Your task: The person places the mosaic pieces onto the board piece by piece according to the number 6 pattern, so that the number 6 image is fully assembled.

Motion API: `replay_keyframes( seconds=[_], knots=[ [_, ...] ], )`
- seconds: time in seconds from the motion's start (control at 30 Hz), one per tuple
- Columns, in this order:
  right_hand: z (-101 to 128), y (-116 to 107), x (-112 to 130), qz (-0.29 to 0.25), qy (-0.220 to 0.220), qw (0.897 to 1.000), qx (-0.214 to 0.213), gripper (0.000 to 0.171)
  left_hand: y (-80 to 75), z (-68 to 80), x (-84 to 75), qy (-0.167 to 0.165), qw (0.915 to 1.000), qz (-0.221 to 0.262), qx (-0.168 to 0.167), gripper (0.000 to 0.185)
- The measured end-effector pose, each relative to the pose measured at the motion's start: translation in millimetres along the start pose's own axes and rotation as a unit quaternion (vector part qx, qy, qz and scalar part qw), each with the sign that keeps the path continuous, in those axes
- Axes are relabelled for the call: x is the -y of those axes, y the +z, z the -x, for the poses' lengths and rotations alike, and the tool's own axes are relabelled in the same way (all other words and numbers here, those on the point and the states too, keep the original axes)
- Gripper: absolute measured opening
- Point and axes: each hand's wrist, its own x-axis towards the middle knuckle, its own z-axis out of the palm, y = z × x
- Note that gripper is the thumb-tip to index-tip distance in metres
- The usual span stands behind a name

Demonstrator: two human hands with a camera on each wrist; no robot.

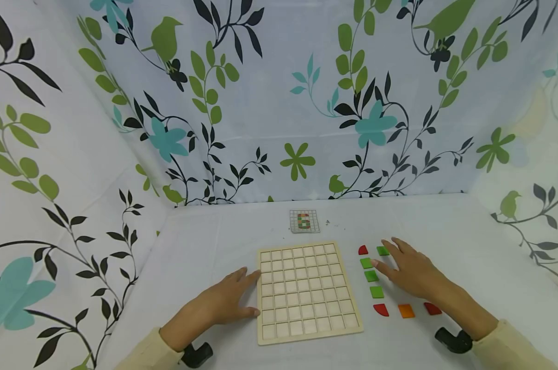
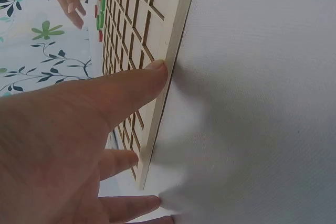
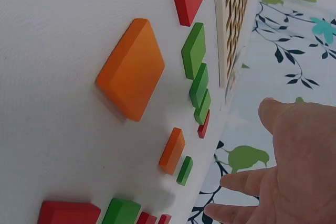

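Flat, holding nothing, left hand [image 1: 223, 303] touches the pale wooden grid board [image 1: 307, 290] at its 9 o'clock edge; right hand [image 1: 410, 272], fingers relaxed, covers green square tiles [image 1: 370, 276] at 3 o'clock

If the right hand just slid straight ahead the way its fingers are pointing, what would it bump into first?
Probably the green tiles. The right hand lies flat, its fingers aimed up and left toward the column of tiles beside the wooden grid board. The index fingertip looks already at a green tile; whether it touches is unclear.
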Motion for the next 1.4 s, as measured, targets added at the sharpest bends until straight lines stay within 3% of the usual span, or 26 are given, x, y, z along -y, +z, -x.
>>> replay_keyframes(
  seconds=[0.67,1.07,1.4],
  knots=[
    [-8.7,-6.3,-34.7,-0.021,0.069,0.997,0.027,0.084,-0.4,0.6,-1.1,-0.007,0.9998,0.012,0.011,0.083],
    [-19.2,-8.9,-67.4,-0.054,0.001,0.999,0.004,0.066,2.4,0.0,1.7,-0.002,0.9999,0.01,0.011,0.083],
    [-26.9,0.2,-89.6,-0.097,-0.007,0.995,-0.01,0.049,2.0,-1.3,2.2,-0.002,0.9998,0.014,0.014,0.084]
  ],
)
